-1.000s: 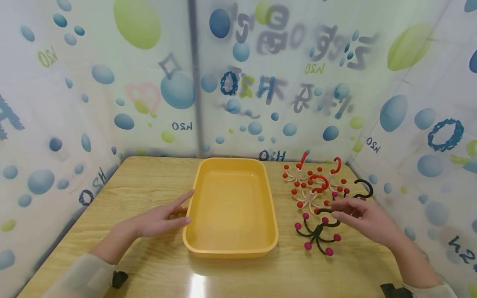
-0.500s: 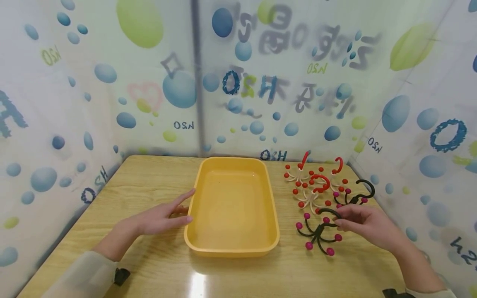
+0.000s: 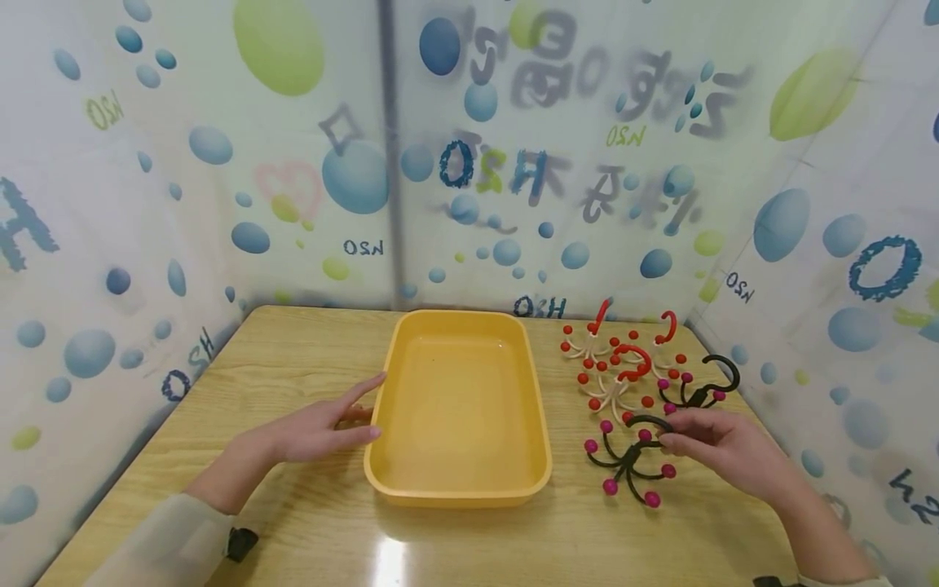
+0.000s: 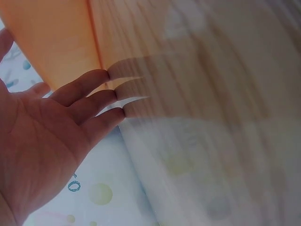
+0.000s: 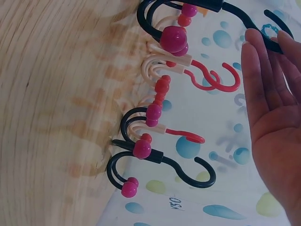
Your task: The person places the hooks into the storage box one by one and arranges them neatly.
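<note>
My right hand point(image 3: 722, 448) pinches the curved end of a black multi-arm hanger hook point(image 3: 629, 456), its arms tipped with magenta balls. In the right wrist view, thumb and fingertips meet on the curve of that hook point(image 5: 239, 15), whose arms point down at the table. A second black hanger hook point(image 3: 697, 398) with magenta balls lies just beyond the hand. My left hand point(image 3: 315, 432) rests with extended fingers and thumb at the left rim of a yellow tray point(image 3: 458, 408). The left wrist view shows its fingertips point(image 4: 101, 96) near the tray's side and the table.
Behind the black hooks stand three cream hanger hooks with red curved ends and red balls, the nearest hook point(image 3: 616, 391) close to the held one. A wooden table point(image 3: 293, 359) carries everything. Patterned curtain walls point(image 3: 469, 204) enclose its back and sides.
My right hand has come down slightly and closed thumb and fingers on the near black hanger hook's curved end. The left hand stays at the tray's rim.
</note>
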`<control>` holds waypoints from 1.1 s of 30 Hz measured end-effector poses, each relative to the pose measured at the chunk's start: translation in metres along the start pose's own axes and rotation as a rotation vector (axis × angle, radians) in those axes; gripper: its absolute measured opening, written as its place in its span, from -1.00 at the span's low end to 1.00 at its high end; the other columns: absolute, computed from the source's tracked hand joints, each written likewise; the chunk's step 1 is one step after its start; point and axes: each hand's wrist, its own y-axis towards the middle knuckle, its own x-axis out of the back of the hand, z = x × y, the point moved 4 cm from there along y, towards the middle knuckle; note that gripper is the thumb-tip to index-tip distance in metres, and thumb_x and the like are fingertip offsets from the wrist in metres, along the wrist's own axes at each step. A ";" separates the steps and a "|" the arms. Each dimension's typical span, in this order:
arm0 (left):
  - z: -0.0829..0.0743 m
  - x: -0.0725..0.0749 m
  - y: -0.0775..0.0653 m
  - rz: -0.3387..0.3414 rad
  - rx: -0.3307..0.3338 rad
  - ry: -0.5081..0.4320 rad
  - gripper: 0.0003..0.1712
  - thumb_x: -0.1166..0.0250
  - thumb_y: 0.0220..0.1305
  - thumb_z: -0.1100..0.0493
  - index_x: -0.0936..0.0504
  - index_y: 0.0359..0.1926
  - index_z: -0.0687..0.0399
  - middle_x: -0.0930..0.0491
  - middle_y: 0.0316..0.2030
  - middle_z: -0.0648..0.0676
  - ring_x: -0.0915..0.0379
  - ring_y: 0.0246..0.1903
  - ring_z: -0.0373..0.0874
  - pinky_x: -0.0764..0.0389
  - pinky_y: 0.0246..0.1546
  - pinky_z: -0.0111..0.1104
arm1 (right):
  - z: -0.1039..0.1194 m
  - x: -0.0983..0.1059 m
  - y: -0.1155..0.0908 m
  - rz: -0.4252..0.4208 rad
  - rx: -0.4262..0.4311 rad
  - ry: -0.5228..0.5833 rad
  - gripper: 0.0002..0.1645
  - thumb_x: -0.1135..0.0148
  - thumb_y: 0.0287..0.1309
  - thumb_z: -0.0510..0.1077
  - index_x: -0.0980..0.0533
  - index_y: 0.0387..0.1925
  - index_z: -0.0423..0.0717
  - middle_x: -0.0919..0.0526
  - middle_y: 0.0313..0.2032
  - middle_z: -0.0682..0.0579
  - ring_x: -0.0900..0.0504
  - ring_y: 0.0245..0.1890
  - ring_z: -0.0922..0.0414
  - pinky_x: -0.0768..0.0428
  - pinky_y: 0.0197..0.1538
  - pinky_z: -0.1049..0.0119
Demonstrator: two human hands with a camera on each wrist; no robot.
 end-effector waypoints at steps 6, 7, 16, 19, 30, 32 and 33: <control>0.000 0.000 0.000 -0.001 -0.006 0.002 0.03 -0.20 0.63 -0.30 0.18 0.82 -0.30 -0.49 0.52 0.35 -0.40 0.54 0.36 -0.33 0.53 0.39 | 0.006 -0.001 -0.002 -0.010 0.043 0.005 -0.71 -0.37 0.53 -0.20 -0.71 0.13 -0.28 -0.89 -0.12 0.13 -0.87 -0.19 0.30 -0.81 -0.12 0.40; 0.000 0.000 0.000 -0.003 -0.009 0.003 0.03 -0.20 0.63 -0.30 0.18 0.82 -0.29 -0.50 0.52 0.35 -0.40 0.54 0.36 -0.33 0.53 0.38 | 0.007 -0.001 -0.002 -0.012 0.059 0.011 -0.72 -0.36 0.53 -0.21 -0.71 0.13 -0.30 -0.89 -0.13 0.15 -0.87 -0.19 0.30 -0.81 -0.12 0.40; -0.001 0.000 0.000 -0.004 -0.015 0.003 0.04 -0.21 0.63 -0.29 0.18 0.82 -0.27 -0.50 0.52 0.34 -0.41 0.54 0.34 -0.34 0.53 0.37 | 0.027 0.000 -0.003 -0.117 0.199 0.013 -0.80 -0.34 0.51 -0.31 -0.71 0.06 -0.30 -0.88 -0.21 0.23 -0.86 -0.25 0.29 -0.81 -0.18 0.40; 0.000 0.000 0.000 -0.004 -0.014 0.003 0.04 -0.21 0.62 -0.29 0.19 0.82 -0.28 -0.50 0.52 0.34 -0.41 0.54 0.34 -0.35 0.52 0.37 | 0.037 0.001 -0.001 -0.181 0.230 0.007 -0.82 -0.36 0.49 -0.33 -0.74 0.04 -0.25 -0.87 -0.24 0.29 -0.85 -0.27 0.31 -0.79 -0.22 0.41; -0.001 0.000 0.000 -0.003 -0.019 0.005 0.03 -0.20 0.63 -0.29 0.18 0.82 -0.28 -0.48 0.53 0.35 -0.38 0.55 0.38 -0.31 0.53 0.40 | 0.076 0.005 0.018 -0.342 0.239 0.012 -0.76 -0.39 0.52 -0.20 -0.74 0.10 -0.23 -0.88 -0.29 0.32 -0.83 -0.32 0.39 -0.53 -0.52 0.28; -0.001 0.000 0.000 -0.001 -0.020 0.002 0.02 -0.20 0.64 -0.28 0.18 0.82 -0.28 -0.47 0.54 0.35 -0.37 0.56 0.38 -0.30 0.53 0.41 | 0.083 0.003 0.023 -0.351 0.239 0.023 -0.73 -0.39 0.53 -0.17 -0.73 0.11 -0.23 -0.89 -0.29 0.30 -0.83 -0.29 0.41 -0.53 -0.53 0.27; -0.001 0.001 0.000 -0.001 -0.019 0.003 0.02 -0.19 0.64 -0.28 0.18 0.82 -0.29 -0.47 0.54 0.35 -0.36 0.56 0.39 -0.29 0.53 0.42 | 0.086 0.002 0.026 -0.351 0.244 0.034 -0.73 -0.38 0.53 -0.17 -0.73 0.10 -0.24 -0.89 -0.28 0.29 -0.84 -0.27 0.41 -0.55 -0.52 0.28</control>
